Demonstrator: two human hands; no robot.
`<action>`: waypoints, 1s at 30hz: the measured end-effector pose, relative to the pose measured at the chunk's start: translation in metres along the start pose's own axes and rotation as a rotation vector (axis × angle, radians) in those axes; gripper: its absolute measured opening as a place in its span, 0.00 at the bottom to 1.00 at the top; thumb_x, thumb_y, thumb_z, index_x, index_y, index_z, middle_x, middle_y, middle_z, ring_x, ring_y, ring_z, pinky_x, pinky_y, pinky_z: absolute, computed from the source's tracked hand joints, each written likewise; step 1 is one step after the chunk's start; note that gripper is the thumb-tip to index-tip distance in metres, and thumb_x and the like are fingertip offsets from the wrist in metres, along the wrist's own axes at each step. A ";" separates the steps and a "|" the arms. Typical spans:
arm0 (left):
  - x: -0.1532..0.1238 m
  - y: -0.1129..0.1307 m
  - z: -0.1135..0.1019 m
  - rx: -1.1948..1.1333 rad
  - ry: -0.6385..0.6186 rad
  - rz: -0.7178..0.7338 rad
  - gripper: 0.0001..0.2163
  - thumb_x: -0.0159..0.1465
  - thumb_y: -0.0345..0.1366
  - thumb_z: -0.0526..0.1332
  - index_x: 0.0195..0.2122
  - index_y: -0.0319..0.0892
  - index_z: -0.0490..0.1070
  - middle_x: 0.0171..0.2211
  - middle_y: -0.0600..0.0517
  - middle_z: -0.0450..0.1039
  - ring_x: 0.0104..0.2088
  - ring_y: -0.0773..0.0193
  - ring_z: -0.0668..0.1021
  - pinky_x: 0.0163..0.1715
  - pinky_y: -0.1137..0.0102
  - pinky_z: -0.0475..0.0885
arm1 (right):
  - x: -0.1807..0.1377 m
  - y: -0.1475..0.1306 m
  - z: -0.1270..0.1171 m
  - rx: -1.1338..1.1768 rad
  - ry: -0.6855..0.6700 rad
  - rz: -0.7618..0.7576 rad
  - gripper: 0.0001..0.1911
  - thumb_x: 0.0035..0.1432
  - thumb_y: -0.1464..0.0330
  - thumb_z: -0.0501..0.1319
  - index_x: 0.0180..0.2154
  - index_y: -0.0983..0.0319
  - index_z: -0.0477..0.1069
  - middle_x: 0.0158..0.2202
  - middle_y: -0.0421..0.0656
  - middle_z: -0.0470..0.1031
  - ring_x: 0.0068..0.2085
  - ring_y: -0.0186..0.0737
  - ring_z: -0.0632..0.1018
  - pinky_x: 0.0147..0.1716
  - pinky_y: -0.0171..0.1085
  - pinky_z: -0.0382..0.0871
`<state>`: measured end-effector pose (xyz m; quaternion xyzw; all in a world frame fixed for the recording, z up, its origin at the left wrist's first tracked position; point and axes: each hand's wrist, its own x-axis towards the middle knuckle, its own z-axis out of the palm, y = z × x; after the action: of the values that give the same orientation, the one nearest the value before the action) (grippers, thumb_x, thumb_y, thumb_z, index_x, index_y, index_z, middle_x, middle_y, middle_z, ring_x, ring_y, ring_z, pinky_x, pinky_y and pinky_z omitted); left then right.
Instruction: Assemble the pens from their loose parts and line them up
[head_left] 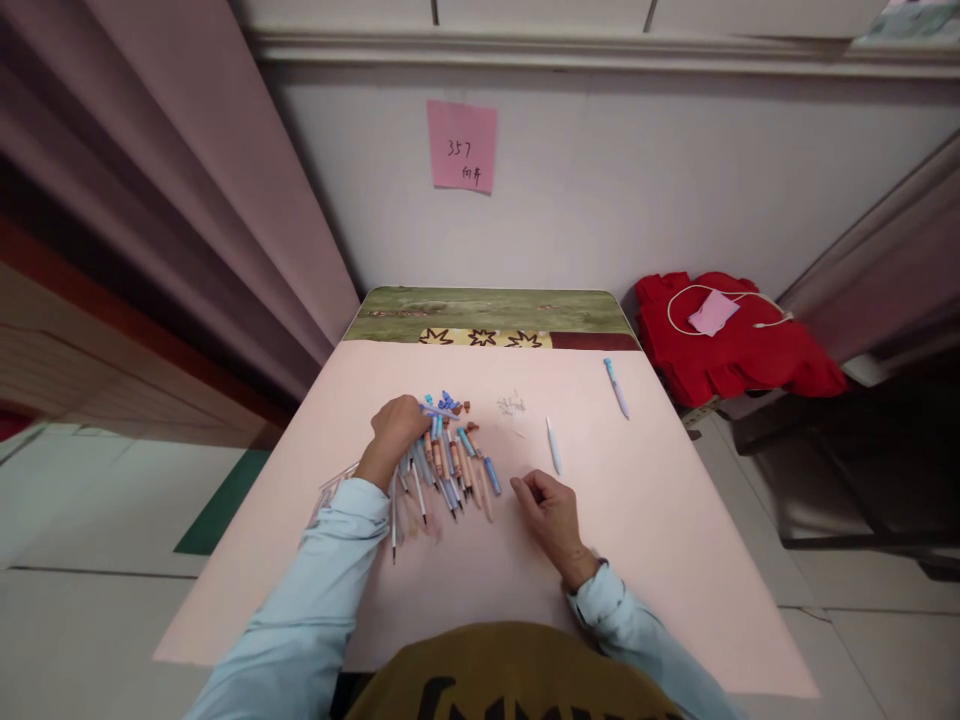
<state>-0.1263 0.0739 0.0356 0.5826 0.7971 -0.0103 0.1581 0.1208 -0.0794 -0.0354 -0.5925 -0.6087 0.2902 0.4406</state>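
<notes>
My left hand (401, 425) is closed at the upper left of a heap of pen parts. A pale blue pen barrel (442, 411) sticks out from its fingertips; the fingers themselves are partly hidden. Below and right of it lie blue and brown barrel pieces (454, 458), clear tubes and dark-tipped refills (418, 490). Small blue pieces (448, 401) sit just beyond the hand. Right of the heap, near a loose blue barrel piece (492, 476), my right hand (551, 515) rests with its fingers curled in. Whether anything is inside them is hidden.
Tiny springs or similar bits (512, 405) form a small pile behind the heap. A light blue pen part (553, 446) and a whole-looking blue pen (616, 388) lie to the right on the pink-covered table (637, 520). A red cushion (720, 340) is beyond its right edge.
</notes>
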 end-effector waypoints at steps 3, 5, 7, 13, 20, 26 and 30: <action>-0.009 -0.005 -0.005 -0.205 0.068 -0.013 0.08 0.47 0.38 0.69 0.22 0.40 0.74 0.30 0.39 0.78 0.38 0.46 0.78 0.33 0.64 0.67 | 0.000 0.001 0.000 0.010 0.000 0.001 0.20 0.62 0.58 0.59 0.22 0.61 0.64 0.19 0.34 0.59 0.22 0.30 0.61 0.24 0.30 0.54; -0.022 -0.006 -0.004 -0.553 0.078 -0.016 0.09 0.47 0.39 0.69 0.20 0.40 0.72 0.24 0.46 0.74 0.31 0.55 0.77 0.27 0.69 0.64 | 0.000 0.002 0.001 0.011 0.001 0.001 0.19 0.62 0.58 0.59 0.22 0.61 0.64 0.19 0.34 0.59 0.22 0.30 0.61 0.24 0.31 0.53; -0.042 0.001 0.002 -0.916 -0.008 0.007 0.12 0.50 0.44 0.68 0.23 0.39 0.73 0.20 0.51 0.69 0.22 0.65 0.71 0.22 0.73 0.60 | 0.001 0.002 0.002 0.018 0.007 0.007 0.20 0.62 0.58 0.59 0.22 0.61 0.64 0.18 0.34 0.58 0.22 0.30 0.61 0.23 0.31 0.53; -0.112 0.048 0.038 -1.743 -0.494 -0.055 0.18 0.44 0.44 0.74 0.23 0.38 0.68 0.18 0.57 0.64 0.16 0.76 0.63 0.13 0.79 0.52 | 0.006 -0.028 0.000 0.256 -0.040 0.063 0.15 0.61 0.57 0.60 0.29 0.61 0.70 0.22 0.36 0.67 0.23 0.31 0.66 0.23 0.30 0.60; -0.138 0.058 0.045 -1.794 -0.452 0.032 0.16 0.48 0.43 0.74 0.29 0.38 0.72 0.19 0.58 0.67 0.17 0.76 0.66 0.16 0.79 0.59 | 0.010 -0.056 -0.003 0.415 -0.128 0.146 0.15 0.61 0.56 0.61 0.31 0.61 0.71 0.26 0.41 0.76 0.24 0.33 0.73 0.24 0.31 0.67; -0.147 0.041 0.061 -1.800 -0.528 0.005 0.14 0.49 0.37 0.75 0.33 0.37 0.76 0.27 0.55 0.74 0.25 0.73 0.74 0.27 0.77 0.70 | -0.001 -0.048 0.001 0.340 -0.174 0.151 0.17 0.61 0.56 0.60 0.28 0.61 0.70 0.22 0.37 0.71 0.22 0.31 0.70 0.21 0.30 0.64; -0.143 0.027 0.062 -1.852 -0.466 -0.177 0.13 0.50 0.36 0.74 0.32 0.37 0.75 0.28 0.52 0.76 0.25 0.70 0.76 0.27 0.76 0.73 | 0.008 -0.038 -0.009 0.215 -0.258 0.128 0.19 0.61 0.53 0.60 0.28 0.62 0.72 0.22 0.38 0.72 0.21 0.32 0.71 0.21 0.30 0.62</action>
<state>-0.0476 -0.0621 0.0186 0.1474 0.4787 0.4964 0.7090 0.1117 -0.0782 0.0030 -0.5374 -0.5869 0.4546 0.4002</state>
